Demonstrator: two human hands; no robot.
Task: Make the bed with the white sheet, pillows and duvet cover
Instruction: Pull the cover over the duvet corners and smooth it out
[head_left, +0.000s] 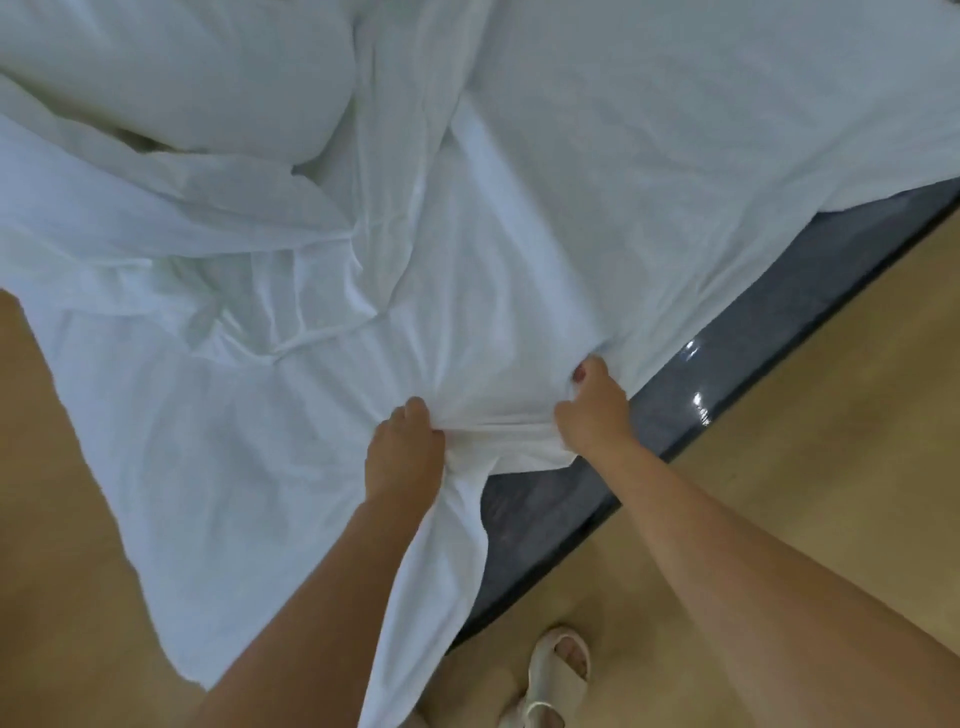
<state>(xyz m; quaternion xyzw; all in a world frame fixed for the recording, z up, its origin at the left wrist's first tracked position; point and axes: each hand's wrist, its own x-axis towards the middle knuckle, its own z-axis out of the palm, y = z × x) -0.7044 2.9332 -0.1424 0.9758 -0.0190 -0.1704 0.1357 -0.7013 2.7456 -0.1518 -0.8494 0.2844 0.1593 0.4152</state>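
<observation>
A: We've got the white sheet (519, 291) spread over the mattress (550, 514), bunched at the near corner. Left hand (402, 447) and right hand (592, 410) both clench a fold of it there, fingers curled into the cloth.

B: What's around?

A: A pillow (171, 67) top left w/ crumpled duvet cover (171, 244) under it, lying over the sheet. Mattress edge is bare & dark, partly w/ shiny plastic. Sheet hangs to the tan floor (810, 426) on the left. Our sandal (558, 670) sits beside the corner.

Dark grey mattress (550, 514) on tan floor (831, 415), rumpled white sheet (571, 182) across it, pillow (182, 67) at far end
</observation>
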